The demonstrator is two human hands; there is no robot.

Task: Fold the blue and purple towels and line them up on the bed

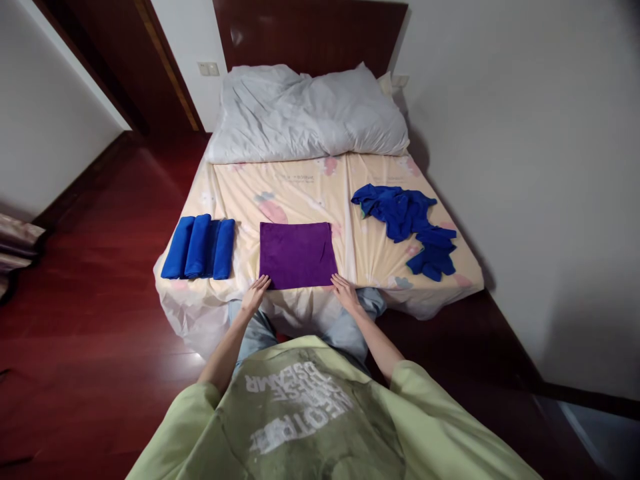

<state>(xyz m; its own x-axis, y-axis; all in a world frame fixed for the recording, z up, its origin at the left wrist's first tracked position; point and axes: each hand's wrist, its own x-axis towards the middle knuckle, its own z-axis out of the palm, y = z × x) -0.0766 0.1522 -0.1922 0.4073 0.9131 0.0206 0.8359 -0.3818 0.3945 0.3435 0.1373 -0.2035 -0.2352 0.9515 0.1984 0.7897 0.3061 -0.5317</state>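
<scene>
A purple towel point(299, 255) lies flat as a smooth rectangle near the front edge of the bed, with a small crease toward its right side. At its near left corner, my left hand point(257, 291) has its fingers closed on the edge. My right hand point(345, 292) grips the near right corner in the same way. Both thumbs are hard to make out. To the left, several blue towels point(199, 247) rest side by side in neat rolls or folds. On the right, crumpled blue towels point(400, 210) form a loose heap reaching toward the front edge.
The bed point(240, 190) has a cream patterned sheet that hangs over its front. A white quilt point(310, 113) is bunched against the dark headboard point(310, 33). A wall point(525, 167) runs along the right, and dark red floor point(100, 267) lies to the left.
</scene>
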